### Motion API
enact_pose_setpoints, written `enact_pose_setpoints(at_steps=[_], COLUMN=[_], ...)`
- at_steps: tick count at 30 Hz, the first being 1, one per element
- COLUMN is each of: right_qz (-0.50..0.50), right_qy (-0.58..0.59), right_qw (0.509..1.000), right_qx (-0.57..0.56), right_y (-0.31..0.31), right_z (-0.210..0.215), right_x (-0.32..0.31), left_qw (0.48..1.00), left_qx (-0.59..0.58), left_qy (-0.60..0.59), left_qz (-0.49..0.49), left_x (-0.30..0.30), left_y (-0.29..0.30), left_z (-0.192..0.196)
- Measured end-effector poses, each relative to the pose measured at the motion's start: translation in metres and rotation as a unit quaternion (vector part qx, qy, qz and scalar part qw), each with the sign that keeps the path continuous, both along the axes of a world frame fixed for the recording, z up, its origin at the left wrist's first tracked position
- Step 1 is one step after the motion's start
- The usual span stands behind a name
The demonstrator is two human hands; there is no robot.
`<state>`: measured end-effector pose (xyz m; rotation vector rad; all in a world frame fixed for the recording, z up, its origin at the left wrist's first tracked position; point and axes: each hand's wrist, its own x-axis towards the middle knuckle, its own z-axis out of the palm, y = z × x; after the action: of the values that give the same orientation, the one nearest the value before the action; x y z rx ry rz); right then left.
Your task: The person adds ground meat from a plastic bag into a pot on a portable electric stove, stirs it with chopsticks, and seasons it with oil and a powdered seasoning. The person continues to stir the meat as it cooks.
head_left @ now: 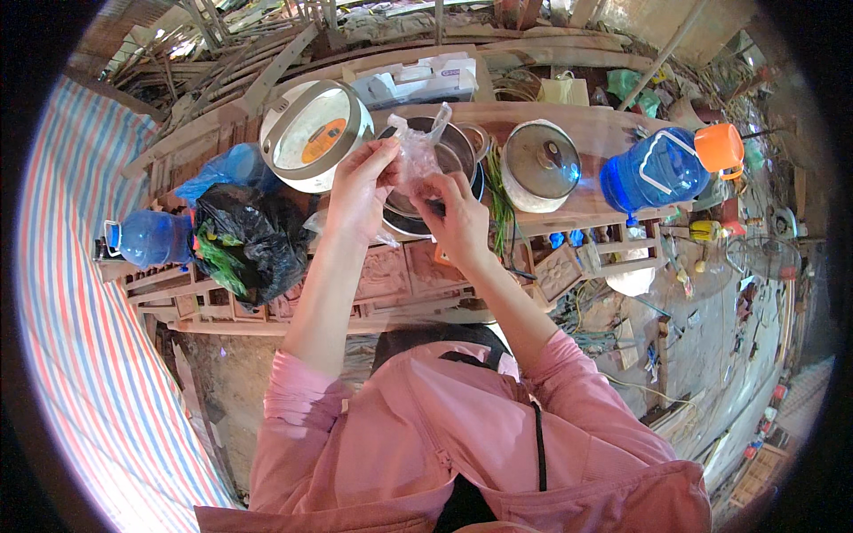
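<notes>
A clear plastic bag (418, 151) is held up between my two hands, above a metal pot (459, 149) on the wooden bench. My left hand (362, 185) pinches the bag's left side near its top. Lower on the right side, the fingers of my right hand (455, 209) are closed on the bag. What the bag contains, if anything, I cannot make out. Its handles stick up above my fingers. Part of the pot and the dark basin (407, 222) under it is hidden by the bag and my hands.
A white rice cooker (306, 169) stands left of the pot. Green stalks (500, 200) and a glass-lidded pot (540, 169) lie to the right, then a blue water jug (653, 173) with an orange cup (720, 149). A black bag (258, 235) holding greens sits on the left.
</notes>
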<state>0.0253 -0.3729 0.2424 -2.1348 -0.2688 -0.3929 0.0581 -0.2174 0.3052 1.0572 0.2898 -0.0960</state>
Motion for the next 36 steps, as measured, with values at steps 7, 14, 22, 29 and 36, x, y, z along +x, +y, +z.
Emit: enact_pose_setpoints(at_steps=[7,14,22,29,36], right_qz=[0.033,0.099,0.12,0.116,0.071], right_qy=[0.032,0.061,0.106,0.139,0.152], right_qw=[0.998,0.993,0.982,0.975,0.979], right_qx=[-0.031,0.015,0.102,0.132,0.117], right_y=[-0.011,-0.014,-0.002,0.001,-0.002], right_z=[0.002,0.02,0.035,0.038,0.055], right_x=[0.036,0.065,0.085,0.099,0.11], left_qw=[1.0,0.995,0.984,0.966,0.936], left_qx=[-0.017,0.102,0.17,0.252,0.344], left_qy=[0.023,0.015,0.029,0.041,0.013], left_qz=[-0.014,-0.002,-0.038,-0.051,-0.073], left_x=[0.018,0.042,0.044,0.056,0.061], left_y=[-0.014,0.014,0.027,0.032,0.03], left_z=[-0.005,-0.014,-0.057,-0.066,-0.032])
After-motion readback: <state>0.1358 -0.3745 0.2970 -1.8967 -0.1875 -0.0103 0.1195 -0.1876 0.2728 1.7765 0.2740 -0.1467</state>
